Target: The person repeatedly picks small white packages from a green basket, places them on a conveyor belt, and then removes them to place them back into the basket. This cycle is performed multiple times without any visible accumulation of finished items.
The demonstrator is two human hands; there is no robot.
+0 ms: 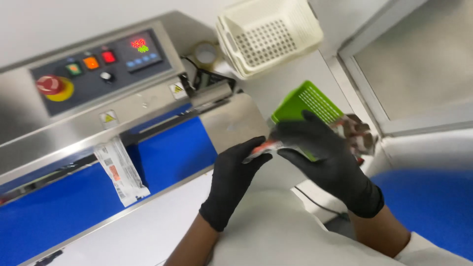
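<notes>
2 black-gloved hands hold 1 clear sealed pouch (276, 144) between them; left hand (235, 180) pinches its near end w/ thumb & fingers, right hand (327, 157) grips the far part, fingers curled over it; green basket (306, 103) just behind; 2nd pouch (120, 170) lies on blue belt (172, 157) of sealing machine (93, 74); white basket (268, 34) sits above.

Both black-gloved hands, left hand (235, 180) and right hand (327, 160), pinch a clear packet (263, 147) between their fingers above a green basket (308, 101). Another sealed packet (120, 170) lies on the sealing machine's blue belt (175, 152), and white baskets (268, 34) stand behind
</notes>
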